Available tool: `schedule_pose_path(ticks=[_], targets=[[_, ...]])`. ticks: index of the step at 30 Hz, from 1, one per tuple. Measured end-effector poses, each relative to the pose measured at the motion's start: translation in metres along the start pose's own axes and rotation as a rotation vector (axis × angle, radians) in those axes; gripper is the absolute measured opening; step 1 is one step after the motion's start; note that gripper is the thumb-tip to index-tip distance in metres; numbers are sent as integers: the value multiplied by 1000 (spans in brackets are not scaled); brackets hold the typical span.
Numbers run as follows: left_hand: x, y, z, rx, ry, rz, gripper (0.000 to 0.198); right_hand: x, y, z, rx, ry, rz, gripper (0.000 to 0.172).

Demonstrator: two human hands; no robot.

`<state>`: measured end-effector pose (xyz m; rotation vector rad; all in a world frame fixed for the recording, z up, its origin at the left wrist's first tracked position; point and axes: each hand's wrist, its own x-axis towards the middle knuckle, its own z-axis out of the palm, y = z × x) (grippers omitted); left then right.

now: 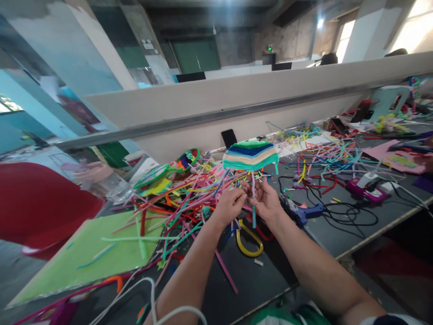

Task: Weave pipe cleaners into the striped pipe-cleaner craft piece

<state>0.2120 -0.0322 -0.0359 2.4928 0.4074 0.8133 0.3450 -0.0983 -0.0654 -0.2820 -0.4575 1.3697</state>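
Note:
A small umbrella-shaped craft piece [251, 155] made of pipe cleaners is in front of me, its canopy striped green, blue, cream and teal. Its thin lilac and teal stem [254, 216] hangs down between my hands. My right hand [267, 198] cradles the stem, palm turned up and fingers curled around it. On the other side, my left hand [232, 203] is closed in a pinch beside the stem; what its fingertips grip is hidden. Yellow-handled scissors [249, 239] lie on the table below the hands.
A pile of loose pipe cleaners [189, 194] spreads to the left, beside a green sheet [91, 253]. At right are a blue glue gun [306, 213], black cords and a purple power strip [367, 190]. A phone [229, 138] leans against the low partition [237, 99].

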Motion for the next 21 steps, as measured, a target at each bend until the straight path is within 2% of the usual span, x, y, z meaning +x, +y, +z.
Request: schedule_pose_path(ticks=[3, 6, 9, 11, 13, 17, 21], targets=[[0, -2, -3, -49, -14, -16, 24, 0, -1, 0, -9, -1, 5, 46], [0, -4, -7, -265, 6, -131, 21, -1, -3, 3, -7, -6, 17, 47], [1, -4, -9, -663, 157, -271, 23, -4, -3, 7, 10, -40, 53, 48], [1, -1, -9, -927, 273, -292, 29, -6, 0, 11, 17, -76, 96, 49], [1, 3, -8, -1100, 355, -292, 32, -8, 5, 14, 10, -104, 145, 47], [4, 6, -8, -1224, 518, -377, 23, -9, 14, 15, -52, -117, 261, 43], [7, -1, -12, -1282, 704, -352, 17, -6, 12, 8, -138, -3, 252, 35]])
